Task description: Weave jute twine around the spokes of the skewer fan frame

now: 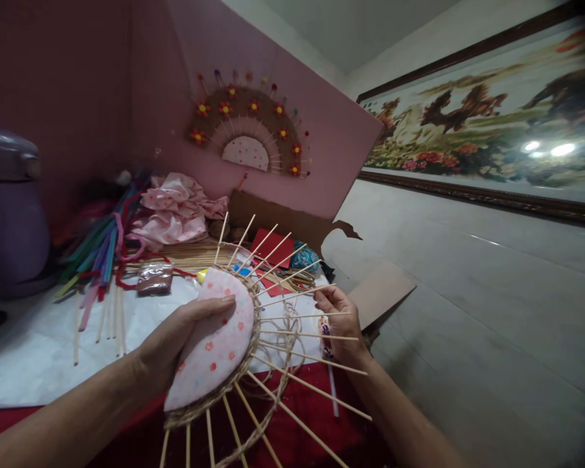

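Note:
A half-round piece covered in pink floral cloth (224, 325) is tilted in front of me, with thin wooden sticks (316, 387) fanning out from its curved edge. Brown twine (257, 325) runs along that edge, and a loose length of it loops across the sticks. My left hand (180, 331) grips the cloth piece from its straight side, thumb on top. At the right, my right hand (340, 322) pinches near the tip of one stick, its fingers closed.
Behind lie colored strips (102, 250), crumpled pink cloth (175, 211), a small packet (155, 279), red paper (273, 248) and blue yarn (305, 257). A purple appliance (12, 221) stands left. A flower-decorated fan (246, 123) is on a pink board; brown cardboard (383, 292) is at right.

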Available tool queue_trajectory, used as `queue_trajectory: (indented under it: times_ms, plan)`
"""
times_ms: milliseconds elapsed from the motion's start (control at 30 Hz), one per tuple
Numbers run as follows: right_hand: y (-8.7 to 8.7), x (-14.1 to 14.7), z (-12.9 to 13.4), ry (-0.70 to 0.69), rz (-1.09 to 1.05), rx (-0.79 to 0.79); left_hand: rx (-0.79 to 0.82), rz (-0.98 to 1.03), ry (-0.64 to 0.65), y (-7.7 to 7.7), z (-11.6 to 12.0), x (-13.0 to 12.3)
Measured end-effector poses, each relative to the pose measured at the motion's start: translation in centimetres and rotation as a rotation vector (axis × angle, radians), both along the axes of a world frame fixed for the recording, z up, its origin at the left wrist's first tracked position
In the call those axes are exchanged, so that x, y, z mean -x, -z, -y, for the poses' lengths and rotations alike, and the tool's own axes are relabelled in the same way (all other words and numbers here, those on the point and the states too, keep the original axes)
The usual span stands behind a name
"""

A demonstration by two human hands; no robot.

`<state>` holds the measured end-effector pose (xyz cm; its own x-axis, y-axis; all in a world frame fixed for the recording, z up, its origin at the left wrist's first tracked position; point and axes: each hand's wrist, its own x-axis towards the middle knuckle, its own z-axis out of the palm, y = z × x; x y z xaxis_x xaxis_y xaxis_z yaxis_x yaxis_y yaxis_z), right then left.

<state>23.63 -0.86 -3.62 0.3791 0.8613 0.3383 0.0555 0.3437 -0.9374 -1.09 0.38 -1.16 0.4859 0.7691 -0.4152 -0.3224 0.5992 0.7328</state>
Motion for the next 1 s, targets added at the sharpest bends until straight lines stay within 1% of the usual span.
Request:
queue_trajectory:
  times_ms: [100,233,300,367,433,500,567,667,833,900,1000]
  plan:
    - [0.3,-0.4,0.5,0.002,0.033,-0.007,-0.003,0.017,-0.019,0.0,0.1,0.1]
    - [1.4,-2.1,0.8,0.041,0.064,0.111,-0.002,0.015,-0.072,-0.1,0.3,0.1]
    - [1.9,-3.4,1.0,0.099,0.098,0.163,-0.007,0.028,-0.080,-0.1,0.3,0.1]
    - [2.3,-4.7,1.3,0.193,0.147,0.195,-0.011,0.046,-0.074,-0.2,0.3,0.0]
    - [2.7,-6.1,1.7,0.293,0.237,0.255,-0.018,0.056,-0.064,-0.5,0.4,-0.1]
    - [3.2,-7.6,2.0,0.337,0.384,0.322,-0.027,0.055,-0.059,-0.7,0.5,-0.1]
    - [3.6,-8.9,2.4,0.337,0.464,0.347,-0.026,0.046,-0.053,-0.9,0.6,0.0]
    - [4.1,-10.4,3.0,0.342,0.513,0.361,-0.023,0.020,-0.048,-0.7,0.5,0.0]
    - [3.9,-11.1,4.1,0.370,0.713,0.404,-0.030,0.013,-0.065,-0.3,0.2,-0.3]
    - [3.9,-11.0,4.5,0.329,0.787,0.450,-0.009,-0.010,-0.064,-0.2,0.1,-0.3]
    - [3.7,-10.8,5.0,0.203,0.869,0.518,-0.012,-0.010,-0.051,0.1,0.0,-0.2]
